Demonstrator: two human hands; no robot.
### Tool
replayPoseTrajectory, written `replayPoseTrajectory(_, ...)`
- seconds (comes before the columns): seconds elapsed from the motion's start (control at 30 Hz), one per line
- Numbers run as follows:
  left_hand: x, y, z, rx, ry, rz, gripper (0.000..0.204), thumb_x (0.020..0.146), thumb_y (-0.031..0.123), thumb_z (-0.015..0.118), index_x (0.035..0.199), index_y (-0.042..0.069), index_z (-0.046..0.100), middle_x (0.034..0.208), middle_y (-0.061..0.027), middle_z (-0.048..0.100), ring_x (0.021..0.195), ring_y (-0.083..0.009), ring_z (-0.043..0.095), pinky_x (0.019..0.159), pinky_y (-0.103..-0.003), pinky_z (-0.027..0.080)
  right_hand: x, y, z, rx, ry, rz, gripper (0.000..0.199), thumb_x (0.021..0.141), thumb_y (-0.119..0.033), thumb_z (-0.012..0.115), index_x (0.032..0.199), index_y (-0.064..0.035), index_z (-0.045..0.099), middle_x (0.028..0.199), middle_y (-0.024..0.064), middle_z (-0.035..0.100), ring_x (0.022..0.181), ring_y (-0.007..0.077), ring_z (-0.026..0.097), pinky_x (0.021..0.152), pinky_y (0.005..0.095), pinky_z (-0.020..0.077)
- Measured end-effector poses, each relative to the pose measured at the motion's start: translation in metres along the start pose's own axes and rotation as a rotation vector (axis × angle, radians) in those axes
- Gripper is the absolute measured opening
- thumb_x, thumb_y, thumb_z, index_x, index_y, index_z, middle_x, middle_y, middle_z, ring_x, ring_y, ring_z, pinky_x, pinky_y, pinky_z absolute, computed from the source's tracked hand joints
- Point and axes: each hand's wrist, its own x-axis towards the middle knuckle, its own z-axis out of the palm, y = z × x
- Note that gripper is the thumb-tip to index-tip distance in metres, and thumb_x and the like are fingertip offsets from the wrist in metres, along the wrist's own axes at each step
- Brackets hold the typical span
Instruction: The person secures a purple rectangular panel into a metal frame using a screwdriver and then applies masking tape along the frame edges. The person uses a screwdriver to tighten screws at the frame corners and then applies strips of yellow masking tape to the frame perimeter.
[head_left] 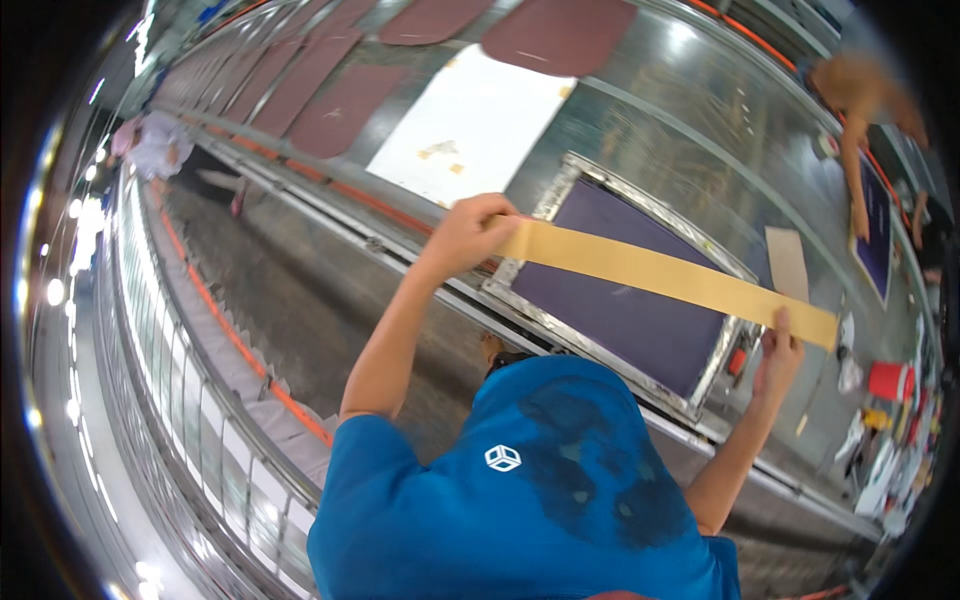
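A long strip of tan tape [630,266] stretches between my two hands, above a screen-printing frame [715,385]. My left hand [468,236] is closed on the strip's left end, near the frame's upper left corner. Towards the other end, my right hand [778,358] pinches the strip's lower edge, with a short length reaching past the fingers. The frame lies on the table; its rim is silvery and its mesh [620,320] dark purple. Part of the mesh is hidden under the strip.
Beyond the frame lie a white sheet [475,125] with tan patches and several maroon pieces [560,32]. At right are a tan strip [787,262], a red bucket [890,381] and clustered tools. Another person's arm [855,180] reaches over a second frame [876,235]. Someone stands far left [155,145].
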Motion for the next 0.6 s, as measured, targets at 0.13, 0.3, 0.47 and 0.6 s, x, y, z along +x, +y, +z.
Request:
replayPoseTrajectory(0.13, 0.003, 0.033, -0.011, 0.054, 0.032, 0.004, 0.021, 0.089, 0.017, 0.064, 0.086, -0.004, 0.065, 0.079, -0.01, 0.062, 0.073, -0.019, 0.056, 0.069, -0.033, 0.046, -0.031, -0.001, 0.029, 0.186, 0.076, 0.004, 0.043, 0.095, -0.018, 0.071, 0.132, -0.0003, 0.059, 0.106, 0.0029, 0.067, 0.081, 0.0057, 0.055, 0.066, 0.0211, 0.0438)
replayPoseTrajectory(0.3, 0.008, 0.047, -0.019, 0.057, 0.06, 0.103, 0.021, 0.086, 0.016, 0.067, 0.082, -0.004, 0.063, 0.077, -0.0099, 0.06, 0.072, -0.0181, 0.054, 0.068, -0.032, 0.044, -0.027, 0.015, 0.0, 0.334, 0.115, 0.099, 0.033, 0.094, -0.019, 0.072, 0.122, -0.0033, 0.062, 0.104, 0.0034, 0.068, 0.085, 0.0087, 0.061, 0.07, 0.0232, 0.0486)
replayPoseTrajectory(0.47, 0.012, 0.053, -0.027, 0.045, 0.08, 0.139, 0.023, 0.084, 0.018, 0.069, 0.078, -0.003, 0.061, 0.075, -0.0075, 0.057, 0.072, -0.0158, 0.052, 0.066, -0.031, 0.043, -0.032, 0.018, -0.02, 0.312, 0.163, 0.108, 0.027, 0.092, -0.024, 0.074, 0.11, -0.0086, 0.062, 0.101, 0.0017, 0.067, 0.088, 0.0106, 0.062, 0.072, 0.0252, 0.051)
replayPoseTrajectory(0.6, 0.017, 0.058, -0.026, 0.009, 0.099, 0.166, 0.024, 0.083, 0.018, 0.069, 0.074, -0.002, 0.058, 0.074, -0.0057, 0.055, 0.071, -0.0143, 0.05, 0.065, -0.03, 0.041, -0.033, 0.017, -0.029, 0.265, 0.143, 0.088, 0.027, 0.093, -0.026, 0.074, 0.11, -0.0087, 0.062, 0.1, 0.0016, 0.067, 0.086, 0.0103, 0.061, 0.072, 0.0254, 0.0486)
